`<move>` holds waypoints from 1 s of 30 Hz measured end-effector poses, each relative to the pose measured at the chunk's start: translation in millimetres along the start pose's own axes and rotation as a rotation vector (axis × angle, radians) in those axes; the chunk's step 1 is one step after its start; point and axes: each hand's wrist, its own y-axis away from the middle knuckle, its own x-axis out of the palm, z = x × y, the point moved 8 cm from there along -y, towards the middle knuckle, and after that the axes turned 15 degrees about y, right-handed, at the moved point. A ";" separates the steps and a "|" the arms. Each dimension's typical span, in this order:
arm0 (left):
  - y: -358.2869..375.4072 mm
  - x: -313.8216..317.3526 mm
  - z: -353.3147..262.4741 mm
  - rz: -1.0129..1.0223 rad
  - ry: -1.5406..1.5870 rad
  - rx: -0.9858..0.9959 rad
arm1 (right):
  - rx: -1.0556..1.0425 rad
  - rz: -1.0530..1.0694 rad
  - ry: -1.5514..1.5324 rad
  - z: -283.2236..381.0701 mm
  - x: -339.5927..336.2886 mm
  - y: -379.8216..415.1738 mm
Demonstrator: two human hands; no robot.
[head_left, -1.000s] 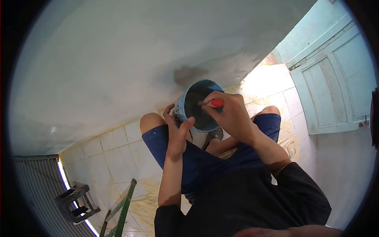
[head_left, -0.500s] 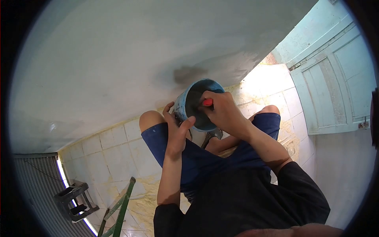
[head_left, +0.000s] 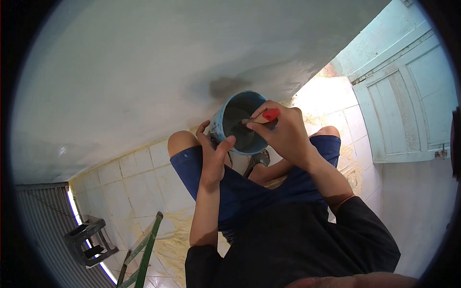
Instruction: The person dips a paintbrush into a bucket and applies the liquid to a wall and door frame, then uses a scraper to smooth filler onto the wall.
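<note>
Between my knees, close to the wall, a blue bucket (head_left: 217,126) is tilted with its mouth toward me. Grey material (head_left: 236,116) lies inside it. My left hand (head_left: 213,152) grips the bucket's left side, thumb toward the rim and fingers behind. In my right hand (head_left: 287,128) is a brush-like tool (head_left: 262,117) with a wooden handle and a red end; its far end dips into the bucket, where its tip is hidden in the grey material.
A grey wall (head_left: 129,81) with a dark damp patch rises in front. Pale stained tiles (head_left: 144,192) cover the floor. At the lower left are a green metal frame (head_left: 147,254) and a dark stool (head_left: 89,242). A light blue door (head_left: 408,105) stands at the right.
My right hand has shifted right and turned, bringing the tool's wooden handle into view. The bucket has moved slightly up and left, still in my left hand.
</note>
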 end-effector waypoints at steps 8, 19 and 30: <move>1.5 -0.8 -0.2 -0.013 0.011 -0.005 | -0.057 -0.114 -0.037 0.3 0.9 6.0; 1.4 -5.8 0.7 -0.045 -0.024 -0.010 | -0.043 -0.041 0.030 0.0 3.7 9.6; -1.1 -6.4 2.2 -0.045 0.016 -0.005 | 0.000 -0.038 -0.007 -7.7 2.8 11.2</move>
